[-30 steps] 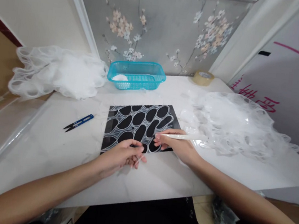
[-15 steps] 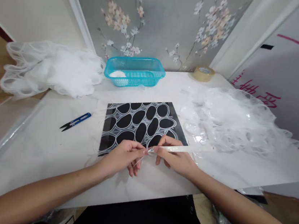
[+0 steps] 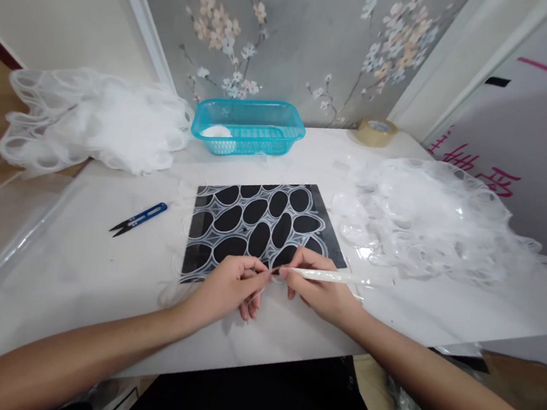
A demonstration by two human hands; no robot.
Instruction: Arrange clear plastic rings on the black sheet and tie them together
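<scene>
Sheer white netting with large oval openings (image 3: 253, 210) lies over a black rectangular board (image 3: 330, 235). At the board's near edge, my left hand (image 3: 234, 285) pinches the netting's rim between thumb and forefinger, its other fingers curled below. My right hand (image 3: 319, 289) grips a slim white pen-like tool (image 3: 332, 276), whose rear end points right. The tool's thin tip meets the netting close to my left fingertips; the exact contact is too small to make out.
Blue thread snips (image 3: 139, 219) lie left of the board. Behind stands a turquoise plastic basket (image 3: 247, 143) with something white inside. A tape roll (image 3: 376, 132) is at the back right. Piles of white netting sit left (image 3: 99, 120) and right (image 3: 431, 218). The table's front edge is close to my lap.
The pen-like tool's rear end has dipped slightly, so it lies flatter. Both hands keep nearly the same place at the netting's edge. The view has shifted a little.
</scene>
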